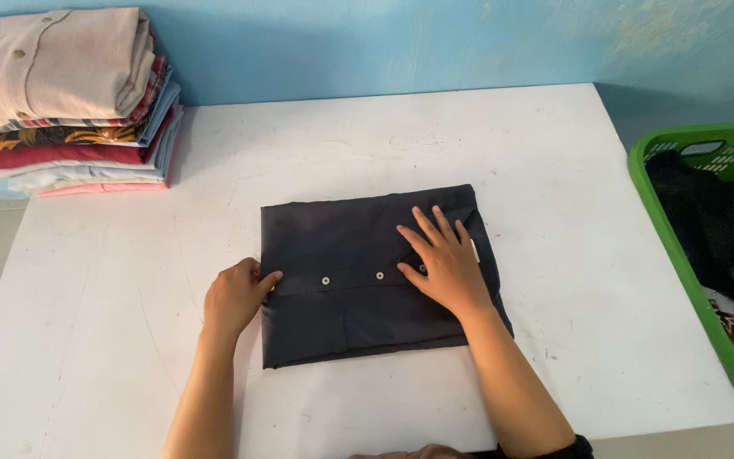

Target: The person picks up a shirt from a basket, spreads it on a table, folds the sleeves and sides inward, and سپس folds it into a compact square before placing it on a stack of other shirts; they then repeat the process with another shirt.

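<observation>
A dark grey shirt (341, 246), folded into a rectangle with small white buttons along its placket, lies in the middle of a white table (554, 212). My left hand (235, 296) is curled at the shirt's left edge, fingertips tucked against the fold. My right hand (445, 262) lies flat, fingers spread, on the right part of the shirt, pressing it down.
A stack of folded clothes (78, 102) in beige, striped, patterned, red and pale blue sits at the table's back left corner. A green plastic laundry basket (664, 212) with dark garments stands off the table's right edge. A blue wall runs behind.
</observation>
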